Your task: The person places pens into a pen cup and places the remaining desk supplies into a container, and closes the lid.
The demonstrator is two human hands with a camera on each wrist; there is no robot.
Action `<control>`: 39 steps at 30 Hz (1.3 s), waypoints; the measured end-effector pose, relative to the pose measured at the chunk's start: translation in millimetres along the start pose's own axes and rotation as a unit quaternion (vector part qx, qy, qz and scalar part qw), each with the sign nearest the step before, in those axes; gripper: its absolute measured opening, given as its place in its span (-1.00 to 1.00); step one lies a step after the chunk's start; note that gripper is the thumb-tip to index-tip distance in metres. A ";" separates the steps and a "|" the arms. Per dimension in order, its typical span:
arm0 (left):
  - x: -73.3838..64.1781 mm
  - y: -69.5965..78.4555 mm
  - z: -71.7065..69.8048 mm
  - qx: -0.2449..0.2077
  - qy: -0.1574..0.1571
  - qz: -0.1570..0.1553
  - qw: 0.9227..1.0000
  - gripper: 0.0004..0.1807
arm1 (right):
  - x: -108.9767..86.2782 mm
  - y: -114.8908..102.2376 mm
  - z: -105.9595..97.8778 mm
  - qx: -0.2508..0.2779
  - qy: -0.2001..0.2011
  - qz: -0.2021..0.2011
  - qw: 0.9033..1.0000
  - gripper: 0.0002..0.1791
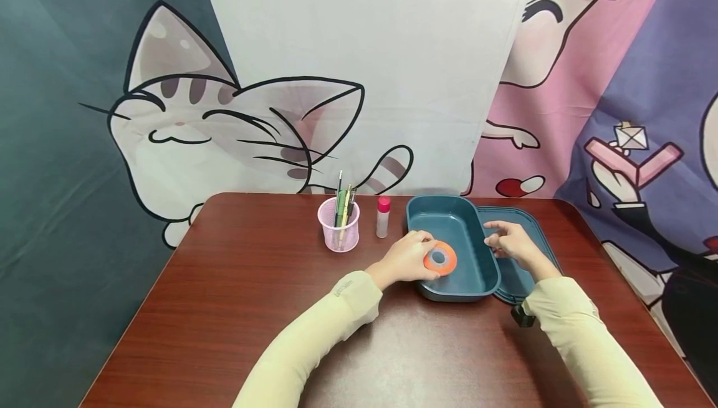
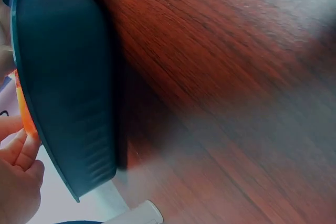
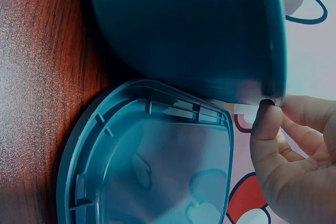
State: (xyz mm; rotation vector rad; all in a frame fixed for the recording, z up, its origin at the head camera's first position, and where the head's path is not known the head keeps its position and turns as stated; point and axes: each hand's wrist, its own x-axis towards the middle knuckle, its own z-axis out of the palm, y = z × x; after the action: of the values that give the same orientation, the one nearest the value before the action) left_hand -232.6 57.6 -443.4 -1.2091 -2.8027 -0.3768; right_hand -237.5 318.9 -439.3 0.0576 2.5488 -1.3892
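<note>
Both clamped: left grip [image 1: 409, 257] on orange tape [image 1: 450, 261] over blue box [image 1: 457, 296], right grip [image 1: 512, 243] on its right rim [image 3: 279, 51], likely steadying.

- Passage runs open along the bench's [image 1: 213, 327] left side.
- Pen cup [image 1: 349, 240] and red-capped bottle [image 1: 382, 222] stand left of the box [image 1: 471, 265].
- Lid [image 1: 513, 282] flanks its right side.

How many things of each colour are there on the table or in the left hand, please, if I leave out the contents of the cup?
Blue-green: 2 (box, lid)
Orange: 1 (tape roll)
Pink: 1 (cup)
White with red cap: 1 (small bottle)
Total: 5
</note>
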 end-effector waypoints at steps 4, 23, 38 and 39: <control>7.3 6.0 3.9 0.011 -0.031 -0.002 0.999 -0.30 | 0.5 0.4 0.4 0.001 0.002 0.005 1.000 -0.47; 29.5 27.7 24.6 0.071 -0.085 -0.018 0.994 -0.43 | 0.7 -0.7 0.7 0.002 0.004 0.003 1.000 -0.48; 30.8 33.4 23.4 0.085 -0.105 -0.041 0.990 -0.45 | -2.2 -3.6 2.2 -0.004 0.008 0.002 1.000 -0.48; 30.6 33.5 23.5 0.084 -0.107 -0.044 0.990 -0.46 | -1.9 -3.1 2.0 -0.004 0.008 0.002 1.000 -0.48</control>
State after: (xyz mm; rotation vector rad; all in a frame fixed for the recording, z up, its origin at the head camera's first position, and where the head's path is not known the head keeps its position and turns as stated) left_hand -228.5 107.2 -454.8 -1.1554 -3.0005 -0.0125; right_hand -235.8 315.7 -437.3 0.0728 2.5657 -1.3839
